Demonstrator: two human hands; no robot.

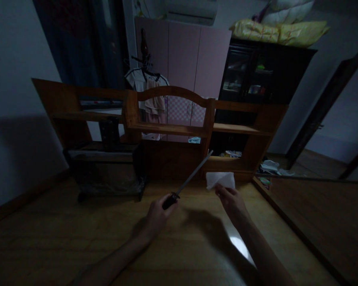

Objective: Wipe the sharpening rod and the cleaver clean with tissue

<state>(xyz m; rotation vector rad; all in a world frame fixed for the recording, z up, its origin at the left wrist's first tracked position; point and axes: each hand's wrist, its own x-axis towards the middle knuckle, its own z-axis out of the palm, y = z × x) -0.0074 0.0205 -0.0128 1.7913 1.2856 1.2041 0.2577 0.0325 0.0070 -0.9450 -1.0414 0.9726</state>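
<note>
My left hand is closed round the dark handle of a honing steel. Its long grey rod slants up and to the right, away from me, and a small guard sits where rod meets handle. To the right, my right hand pinches the lower edge of a white tissue between thumb and fingers. The tissue looks folded and hangs just right of the rod, apart from it. Both hands are held above the wooden tabletop.
A wooden shelf unit runs along the tabletop's back. A black-framed case stands at the back left. Behind are a pink wardrobe, hanging clothes and a black cabinet. A raised wooden edge borders the right side.
</note>
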